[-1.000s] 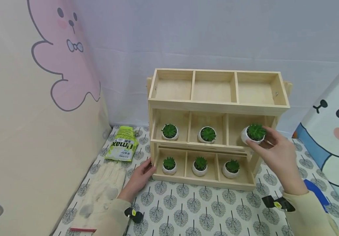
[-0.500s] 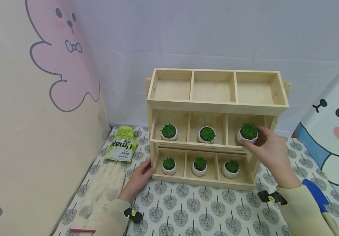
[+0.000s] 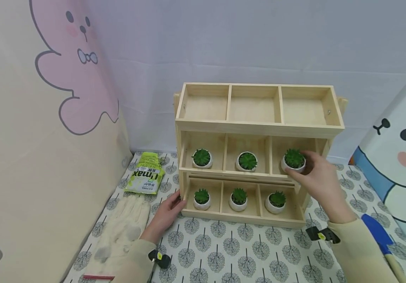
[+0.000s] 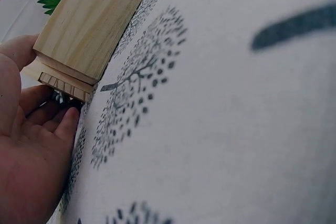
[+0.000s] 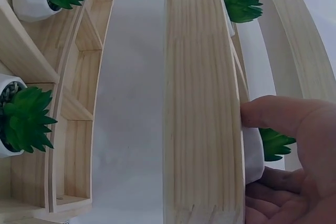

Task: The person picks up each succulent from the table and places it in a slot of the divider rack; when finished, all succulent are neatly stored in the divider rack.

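Note:
A wooden three-tier shelf stands on the patterned cloth, each tier split into three compartments. My right hand pinches a white pot holding a green succulent in the middle tier's right compartment. In the right wrist view, the thumb lies at the board's edge and the other fingers are beside the pot; the pot's base is hidden. At the shelf's lower left corner, my left hand grips the wood, thumb at the front and fingers curled round the side panel.
Potted succulents sit in the middle tier's left and centre compartments. The bottom tier holds three more, one per compartment. A green and white bag and pale gloves lie at left. A blue-bladed trowel lies at right.
My right hand has moved left with the potted succulent, from the right end of the middle tier further into its right compartment. The left hand has stayed on the shelf corner.

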The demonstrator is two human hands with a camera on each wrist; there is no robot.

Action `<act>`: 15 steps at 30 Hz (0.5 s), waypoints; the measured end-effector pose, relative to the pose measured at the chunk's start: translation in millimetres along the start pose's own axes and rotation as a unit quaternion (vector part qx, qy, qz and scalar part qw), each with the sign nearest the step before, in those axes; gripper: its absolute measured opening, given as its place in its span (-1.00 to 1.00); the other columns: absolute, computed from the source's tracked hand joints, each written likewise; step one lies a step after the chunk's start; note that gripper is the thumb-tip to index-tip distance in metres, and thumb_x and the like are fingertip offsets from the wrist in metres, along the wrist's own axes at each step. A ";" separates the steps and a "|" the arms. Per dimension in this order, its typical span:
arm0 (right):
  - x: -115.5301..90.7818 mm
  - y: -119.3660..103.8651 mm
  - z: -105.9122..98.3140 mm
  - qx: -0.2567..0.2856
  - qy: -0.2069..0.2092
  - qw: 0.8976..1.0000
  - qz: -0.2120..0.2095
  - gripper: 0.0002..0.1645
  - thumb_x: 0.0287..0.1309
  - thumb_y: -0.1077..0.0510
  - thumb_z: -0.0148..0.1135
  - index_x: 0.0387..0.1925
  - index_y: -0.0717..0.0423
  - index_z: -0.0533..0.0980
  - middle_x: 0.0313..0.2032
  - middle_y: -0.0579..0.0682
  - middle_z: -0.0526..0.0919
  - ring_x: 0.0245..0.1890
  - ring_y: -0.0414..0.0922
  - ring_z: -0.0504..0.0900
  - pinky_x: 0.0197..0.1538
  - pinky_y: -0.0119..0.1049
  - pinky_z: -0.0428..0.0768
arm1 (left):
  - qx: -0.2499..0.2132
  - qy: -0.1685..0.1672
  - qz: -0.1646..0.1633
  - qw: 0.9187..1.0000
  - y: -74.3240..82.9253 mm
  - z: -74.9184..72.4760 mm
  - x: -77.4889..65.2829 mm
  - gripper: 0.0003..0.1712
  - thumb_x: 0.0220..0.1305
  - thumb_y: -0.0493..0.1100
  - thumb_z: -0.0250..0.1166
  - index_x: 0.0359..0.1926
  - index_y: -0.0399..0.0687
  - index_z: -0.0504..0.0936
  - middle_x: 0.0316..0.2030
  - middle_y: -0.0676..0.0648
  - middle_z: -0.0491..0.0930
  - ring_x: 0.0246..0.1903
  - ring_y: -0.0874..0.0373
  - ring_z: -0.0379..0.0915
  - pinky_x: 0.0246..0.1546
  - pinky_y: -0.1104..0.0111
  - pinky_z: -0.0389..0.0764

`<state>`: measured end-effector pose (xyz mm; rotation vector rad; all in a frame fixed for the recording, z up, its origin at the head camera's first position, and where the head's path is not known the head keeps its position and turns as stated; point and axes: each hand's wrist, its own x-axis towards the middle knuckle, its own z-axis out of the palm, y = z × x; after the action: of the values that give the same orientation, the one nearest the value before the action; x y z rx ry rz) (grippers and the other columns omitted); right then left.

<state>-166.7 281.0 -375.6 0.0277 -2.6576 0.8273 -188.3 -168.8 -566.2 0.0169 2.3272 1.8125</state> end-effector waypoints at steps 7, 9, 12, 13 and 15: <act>-1.5 -4.6 0.5 -0.007 -0.012 1.000 0.009 -0.08 0.17 0.01 0.52 0.32 0.55 0.35 -0.07 0.47 0.62 -0.19 0.28 0.63 -0.22 0.12 0.65 | 0.009 0.002 0.012 1.000 0.7 0.1 -0.5 -0.22 0.51 0.05 0.31 0.62 0.04 0.25 0.52 -0.18 0.28 0.46 -0.13 0.28 0.47 0.06 0.30; -0.3 -7.7 -0.1 -0.009 -0.022 0.999 0.026 -0.06 0.18 0.01 0.48 0.34 0.57 0.31 -0.01 0.53 0.58 -0.11 0.36 0.62 -0.14 0.26 0.65 | 0.007 0.000 0.020 1.000 0.8 0.3 -0.7 -0.21 0.52 0.04 0.30 0.62 0.00 0.24 0.53 -0.20 0.27 0.46 -0.15 0.27 0.47 0.05 0.30; 3.3 -11.8 -3.6 -0.013 -0.047 0.998 0.049 0.00 0.17 0.00 0.45 0.37 0.61 0.24 0.09 0.62 0.51 0.01 0.48 0.56 -0.02 0.40 0.60 | 0.003 -0.002 0.024 1.000 -0.1 0.7 0.3 -0.21 0.53 0.03 0.30 0.62 -0.03 0.23 0.53 -0.22 0.26 0.46 -0.16 0.26 0.48 0.03 0.28; 4.2 -12.9 -5.4 -0.015 -0.058 0.997 0.056 0.02 0.18 0.00 0.45 0.37 0.62 0.22 0.11 0.63 0.48 0.03 0.50 0.55 0.00 0.42 0.59 | 0.002 -0.001 0.021 1.000 -0.4 0.7 0.4 -0.21 0.52 0.03 0.30 0.62 -0.02 0.23 0.53 -0.22 0.26 0.46 -0.16 0.26 0.48 0.04 0.28; 5.7 -13.9 -9.4 -0.020 -0.076 0.995 0.061 0.05 0.19 -0.03 0.46 0.38 0.64 0.20 0.12 0.65 0.46 0.04 0.52 0.53 0.01 0.44 0.58 | 0.004 -0.002 0.018 1.000 -0.9 0.6 0.7 -0.21 0.53 0.03 0.30 0.62 -0.02 0.23 0.53 -0.21 0.26 0.47 -0.15 0.26 0.48 0.04 0.28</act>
<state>-167.3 275.1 -358.9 -0.0863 -2.8420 0.8392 -188.9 -168.3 -567.3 0.0648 2.3454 1.8193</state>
